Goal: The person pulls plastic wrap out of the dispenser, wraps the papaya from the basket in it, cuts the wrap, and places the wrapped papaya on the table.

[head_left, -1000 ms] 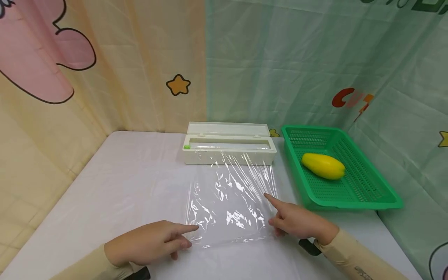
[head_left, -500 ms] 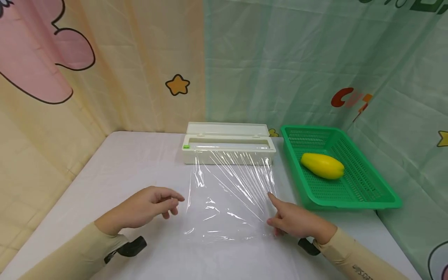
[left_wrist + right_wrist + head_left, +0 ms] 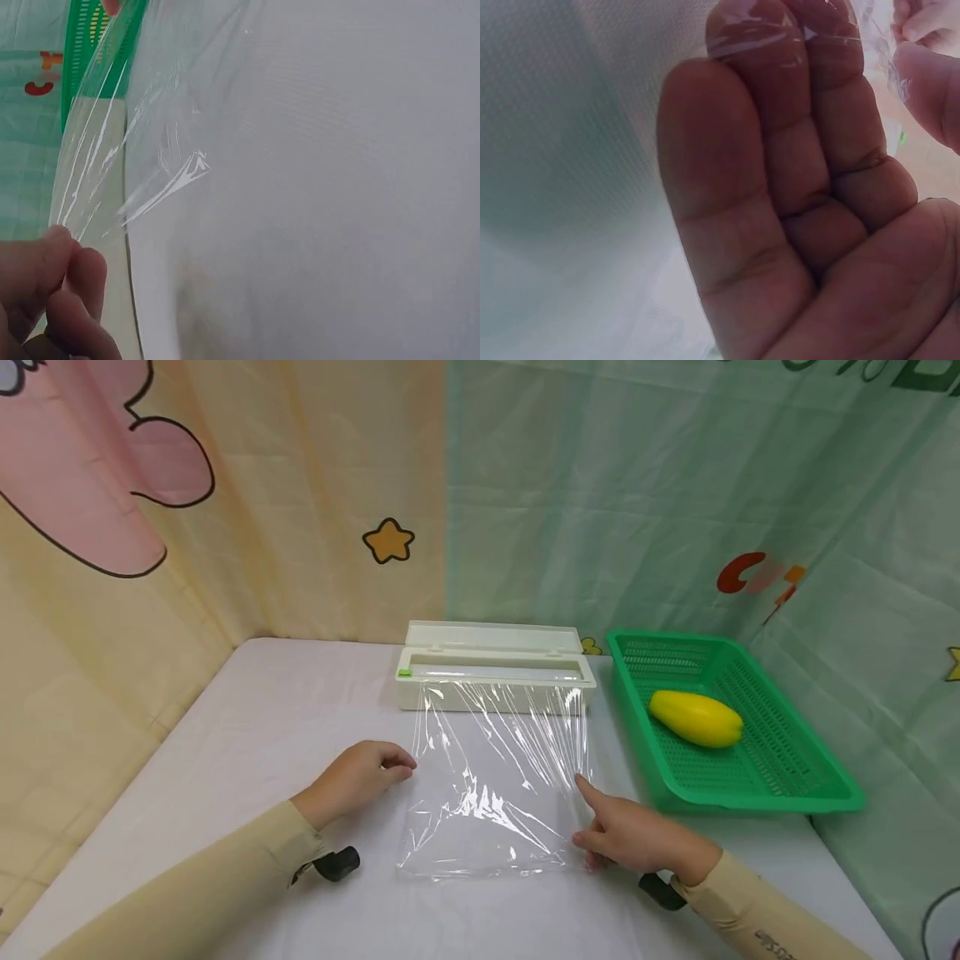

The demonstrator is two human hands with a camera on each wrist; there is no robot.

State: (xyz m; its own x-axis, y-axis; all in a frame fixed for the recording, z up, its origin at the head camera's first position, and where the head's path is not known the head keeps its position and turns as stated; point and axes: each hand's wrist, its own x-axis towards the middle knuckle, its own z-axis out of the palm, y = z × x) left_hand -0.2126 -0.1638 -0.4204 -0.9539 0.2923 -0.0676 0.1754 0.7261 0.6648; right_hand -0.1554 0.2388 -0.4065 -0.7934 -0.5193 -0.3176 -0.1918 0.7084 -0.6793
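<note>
A sheet of clear plastic wrap (image 3: 487, 810) runs out from a white wrap dispenser (image 3: 495, 696) with its lid raised, at the back of the table. My left hand (image 3: 367, 777) pinches the sheet's left edge partway along; the left wrist view shows thumb and finger (image 3: 88, 274) together on the film. At the right edge, my right hand (image 3: 630, 831) holds the film with its index finger stretched forward. In the right wrist view, film lies across fingertips (image 3: 754, 34); the exact contact of the thumb is hard to tell.
To the right stands a green basket (image 3: 780, 727) with a yellow papaya-like fruit (image 3: 696, 718) in it. The table has a white cloth (image 3: 300, 693). Patterned curtains (image 3: 525, 510) hang behind and at both sides.
My left hand has left the sheet's near left corner, moved up and then right, and now pinches the left edge farther forward. My right hand stays nearly in place.
</note>
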